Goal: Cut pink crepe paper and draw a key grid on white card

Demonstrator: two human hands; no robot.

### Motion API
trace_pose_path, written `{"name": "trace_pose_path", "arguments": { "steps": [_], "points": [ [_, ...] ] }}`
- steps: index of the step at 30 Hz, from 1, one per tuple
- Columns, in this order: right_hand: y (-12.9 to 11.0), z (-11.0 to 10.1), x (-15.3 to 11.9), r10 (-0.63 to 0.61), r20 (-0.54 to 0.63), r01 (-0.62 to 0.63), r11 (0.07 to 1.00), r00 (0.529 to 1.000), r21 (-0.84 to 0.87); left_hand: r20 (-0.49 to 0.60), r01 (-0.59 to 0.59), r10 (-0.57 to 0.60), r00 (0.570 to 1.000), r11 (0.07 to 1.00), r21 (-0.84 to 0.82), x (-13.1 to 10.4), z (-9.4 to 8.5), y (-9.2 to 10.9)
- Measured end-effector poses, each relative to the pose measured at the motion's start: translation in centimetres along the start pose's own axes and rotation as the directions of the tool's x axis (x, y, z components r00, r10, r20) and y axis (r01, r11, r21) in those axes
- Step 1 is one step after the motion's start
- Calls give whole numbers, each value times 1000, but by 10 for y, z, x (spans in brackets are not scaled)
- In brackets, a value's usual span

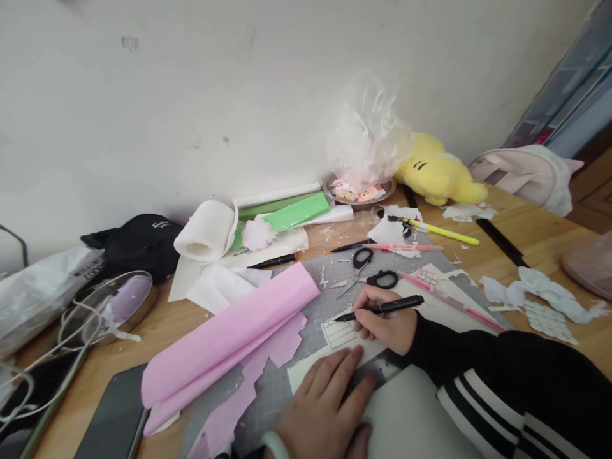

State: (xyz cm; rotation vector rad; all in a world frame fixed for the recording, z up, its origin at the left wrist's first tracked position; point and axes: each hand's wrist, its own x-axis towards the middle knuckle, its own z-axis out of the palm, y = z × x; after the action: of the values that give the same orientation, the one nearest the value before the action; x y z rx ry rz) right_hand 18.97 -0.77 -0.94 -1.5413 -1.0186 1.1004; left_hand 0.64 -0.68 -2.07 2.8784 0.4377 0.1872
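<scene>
My right hand (pixel 385 322) is closed around a black pen (pixel 394 305), its tip touching a small white paper (pixel 343 336) with ruled lines and little drawn circles. Spread flat with fingers apart, my left hand (pixel 329 398) presses on the paper's lower edge, just below the drawing. Beneath lies a grey cutting mat (pixel 268 395). Black-handled scissors (pixel 368 275) rest open just beyond my right hand. A folded pink paper roll (pixel 229 338) lies left of the drawing.
Behind are a white tissue roll (pixel 208 231), green paper (pixel 301 212), a bowl (pixel 361 194) and a yellow plush toy (pixel 442 169). A phone (pixel 115 411) lies at the left front. Paper scraps (pixel 549 319), a yellow pen (pixel 447 232) and pink pens (pixel 459 306) are at right.
</scene>
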Motion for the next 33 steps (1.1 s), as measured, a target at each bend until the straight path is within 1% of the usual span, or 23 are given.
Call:
{"name": "trace_pose_path", "arguments": {
  "steps": [9, 15, 22, 33],
  "points": [
    [-2, 0, -2, 26, -14, -26, 1000, 1000, 1, -24, 6, -6, 1000, 1000, 5, 1, 0, 1],
    [0, -1, -1, 21, -16, -21, 1000, 1000, -3, -7, 7, -7, 1000, 1000, -2, 1, -2, 0],
    [-3, 1, -2, 33, -68, -33, 999, 997, 8, -10, 8, -8, 1000, 1000, -4, 1, -1, 1],
    [5, -2, 2, 27, -47, -26, 999, 998, 25, -19, 9, -9, 1000, 1000, -10, 1, -1, 1]
  ]
}}
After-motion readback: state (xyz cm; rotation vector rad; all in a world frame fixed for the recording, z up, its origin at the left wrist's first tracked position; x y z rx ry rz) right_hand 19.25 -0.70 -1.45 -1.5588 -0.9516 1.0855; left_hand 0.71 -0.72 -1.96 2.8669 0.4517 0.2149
